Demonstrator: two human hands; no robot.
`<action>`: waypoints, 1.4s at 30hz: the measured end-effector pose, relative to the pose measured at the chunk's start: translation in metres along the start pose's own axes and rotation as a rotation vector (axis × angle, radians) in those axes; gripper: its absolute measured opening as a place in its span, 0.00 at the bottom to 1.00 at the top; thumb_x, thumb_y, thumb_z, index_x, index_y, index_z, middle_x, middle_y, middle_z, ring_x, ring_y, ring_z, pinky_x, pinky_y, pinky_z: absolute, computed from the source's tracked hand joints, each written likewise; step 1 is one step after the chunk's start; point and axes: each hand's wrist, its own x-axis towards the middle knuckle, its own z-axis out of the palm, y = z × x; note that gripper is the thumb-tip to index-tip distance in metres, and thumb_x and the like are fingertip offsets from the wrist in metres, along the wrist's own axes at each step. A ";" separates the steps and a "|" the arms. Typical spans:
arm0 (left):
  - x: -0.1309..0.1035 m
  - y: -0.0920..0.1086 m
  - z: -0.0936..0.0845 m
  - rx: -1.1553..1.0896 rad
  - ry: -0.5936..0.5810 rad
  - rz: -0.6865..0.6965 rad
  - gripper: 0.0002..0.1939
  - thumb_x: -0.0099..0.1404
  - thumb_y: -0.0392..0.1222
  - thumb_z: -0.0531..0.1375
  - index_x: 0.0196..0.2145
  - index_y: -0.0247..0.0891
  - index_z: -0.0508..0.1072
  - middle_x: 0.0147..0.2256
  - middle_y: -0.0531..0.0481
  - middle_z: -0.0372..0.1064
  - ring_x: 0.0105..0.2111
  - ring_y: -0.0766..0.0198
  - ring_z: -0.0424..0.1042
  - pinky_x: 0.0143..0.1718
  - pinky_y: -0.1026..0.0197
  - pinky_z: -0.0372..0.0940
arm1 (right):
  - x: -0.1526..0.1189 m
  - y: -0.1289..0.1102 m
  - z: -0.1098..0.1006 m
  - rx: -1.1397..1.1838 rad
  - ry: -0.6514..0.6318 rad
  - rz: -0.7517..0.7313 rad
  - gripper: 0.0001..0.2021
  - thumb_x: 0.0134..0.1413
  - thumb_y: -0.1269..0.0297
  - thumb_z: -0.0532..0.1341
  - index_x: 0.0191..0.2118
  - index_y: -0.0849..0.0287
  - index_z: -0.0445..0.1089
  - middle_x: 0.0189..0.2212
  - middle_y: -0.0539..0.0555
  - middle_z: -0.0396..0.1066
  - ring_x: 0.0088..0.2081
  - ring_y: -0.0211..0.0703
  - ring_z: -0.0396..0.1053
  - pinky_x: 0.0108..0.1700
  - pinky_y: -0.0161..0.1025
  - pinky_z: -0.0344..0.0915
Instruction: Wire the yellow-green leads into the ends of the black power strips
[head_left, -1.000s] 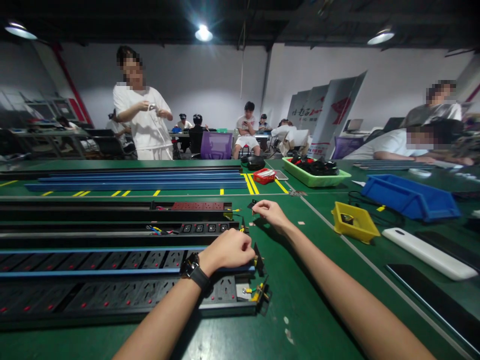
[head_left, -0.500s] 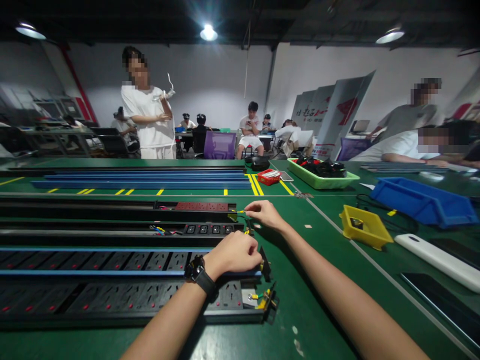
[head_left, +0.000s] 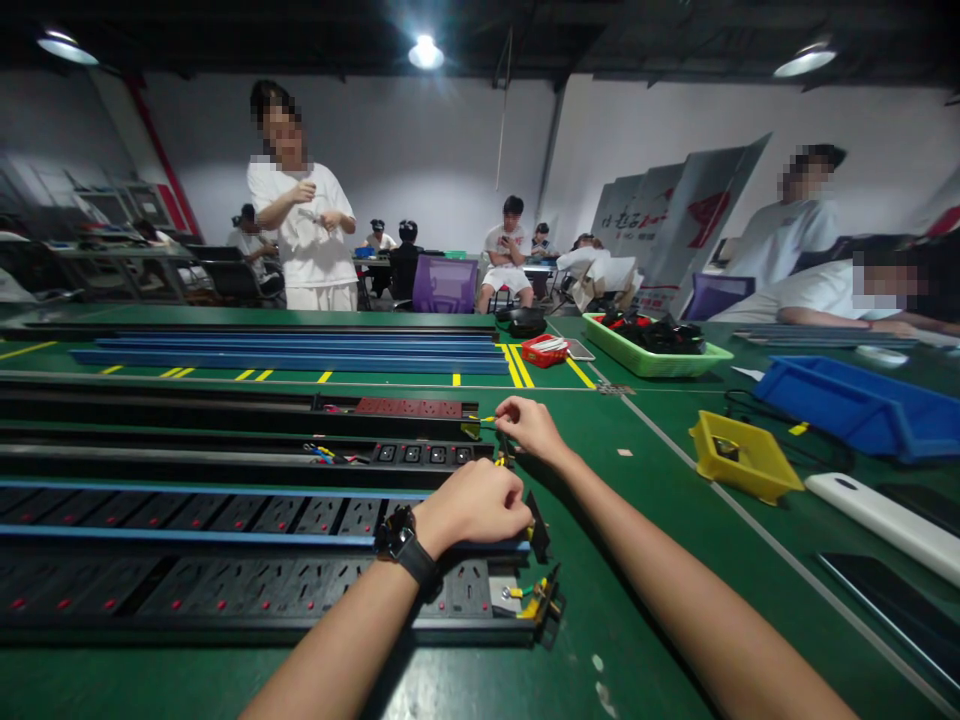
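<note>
My right hand (head_left: 529, 428) pinches the yellow-green wire (head_left: 487, 419) at the right end of the black rail with red sockets (head_left: 409, 407). With curled fingers, my left hand (head_left: 484, 502) rests over the right end of the blue-edged socket strip (head_left: 281, 515); what its fingers hold is hidden. Between the hands lies the end of a rail with black sockets (head_left: 424, 454). Nearest me, another black socket strip (head_left: 315, 592) has an end plate and yellow-green wires (head_left: 536, 595) at its right end.
Blue rails (head_left: 300, 355) lie across the green table (head_left: 637, 620). On the right are a yellow bin (head_left: 742, 460), a blue bin (head_left: 855, 405), a green basket (head_left: 656, 355) and a white case (head_left: 889, 520). A person in white (head_left: 304, 220) stands beyond the table.
The view has shifted slightly. Both my hands keep nearly the same place and grip. The standing person across the table has brought both hands together at the chest.
</note>
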 end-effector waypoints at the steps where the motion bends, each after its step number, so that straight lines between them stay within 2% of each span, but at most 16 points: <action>1: 0.000 0.000 0.000 0.000 0.001 0.000 0.12 0.62 0.39 0.59 0.23 0.38 0.76 0.22 0.49 0.72 0.21 0.65 0.61 0.27 0.58 0.48 | 0.000 0.000 0.001 -0.020 0.015 0.005 0.09 0.52 0.68 0.65 0.40 0.54 0.78 0.32 0.52 0.81 0.33 0.45 0.76 0.36 0.37 0.66; 3: 0.000 0.001 -0.001 0.002 0.003 0.000 0.12 0.62 0.39 0.59 0.22 0.38 0.75 0.22 0.49 0.72 0.21 0.65 0.61 0.27 0.58 0.47 | 0.000 0.000 0.003 -0.056 0.042 0.010 0.10 0.53 0.68 0.64 0.42 0.54 0.77 0.34 0.53 0.80 0.35 0.45 0.76 0.38 0.37 0.66; 9: 0.000 0.001 -0.001 0.007 -0.007 -0.001 0.11 0.62 0.39 0.59 0.23 0.38 0.76 0.23 0.49 0.73 0.23 0.63 0.64 0.28 0.59 0.49 | -0.001 0.003 0.009 -0.076 0.041 -0.021 0.06 0.54 0.70 0.64 0.38 0.56 0.76 0.33 0.52 0.79 0.35 0.44 0.75 0.39 0.37 0.66; 19: 0.001 -0.003 0.001 0.000 0.020 0.031 0.10 0.60 0.38 0.58 0.22 0.39 0.75 0.22 0.50 0.71 0.21 0.66 0.59 0.27 0.59 0.47 | 0.001 0.001 0.006 -0.031 0.027 -0.081 0.04 0.54 0.73 0.64 0.33 0.57 0.75 0.32 0.54 0.80 0.34 0.44 0.76 0.39 0.38 0.67; 25: 0.002 -0.002 0.002 0.009 0.021 0.030 0.10 0.60 0.37 0.57 0.22 0.38 0.74 0.21 0.51 0.70 0.21 0.66 0.56 0.27 0.59 0.46 | -0.001 0.004 0.004 0.002 -0.020 -0.104 0.03 0.55 0.71 0.65 0.35 0.58 0.76 0.32 0.52 0.80 0.34 0.42 0.76 0.37 0.35 0.67; 30: 0.002 -0.002 0.002 0.015 0.011 0.022 0.11 0.61 0.37 0.57 0.23 0.38 0.75 0.22 0.51 0.70 0.21 0.66 0.58 0.27 0.60 0.48 | 0.002 0.011 -0.007 -0.030 -0.055 -0.128 0.08 0.58 0.66 0.65 0.43 0.58 0.77 0.31 0.50 0.79 0.33 0.41 0.75 0.37 0.34 0.68; 32: 0.002 -0.002 0.001 0.016 0.007 0.019 0.11 0.61 0.37 0.58 0.23 0.38 0.75 0.22 0.51 0.71 0.22 0.66 0.60 0.27 0.60 0.48 | 0.005 0.017 -0.014 -0.081 -0.018 -0.114 0.11 0.62 0.65 0.62 0.47 0.59 0.76 0.34 0.52 0.79 0.35 0.43 0.75 0.40 0.37 0.69; 35: 0.002 -0.002 0.001 0.014 0.006 0.017 0.10 0.61 0.37 0.58 0.23 0.38 0.75 0.22 0.52 0.70 0.22 0.66 0.60 0.27 0.60 0.49 | 0.005 0.030 -0.025 -0.185 0.051 -0.092 0.16 0.64 0.68 0.58 0.55 0.61 0.73 0.48 0.60 0.77 0.48 0.50 0.73 0.53 0.44 0.67; 38: 0.002 -0.002 0.002 0.009 0.015 0.020 0.10 0.60 0.37 0.57 0.22 0.38 0.73 0.22 0.52 0.70 0.21 0.67 0.57 0.27 0.60 0.48 | 0.000 0.041 -0.030 -0.276 0.028 -0.112 0.19 0.64 0.71 0.57 0.59 0.59 0.72 0.60 0.61 0.71 0.59 0.54 0.66 0.61 0.48 0.62; 42: 0.002 -0.004 0.004 0.007 0.029 0.020 0.10 0.59 0.37 0.57 0.22 0.38 0.72 0.21 0.52 0.69 0.21 0.67 0.56 0.27 0.60 0.48 | -0.006 0.049 -0.028 -0.360 -0.052 -0.129 0.18 0.67 0.68 0.58 0.59 0.58 0.73 0.59 0.60 0.74 0.60 0.54 0.65 0.61 0.48 0.62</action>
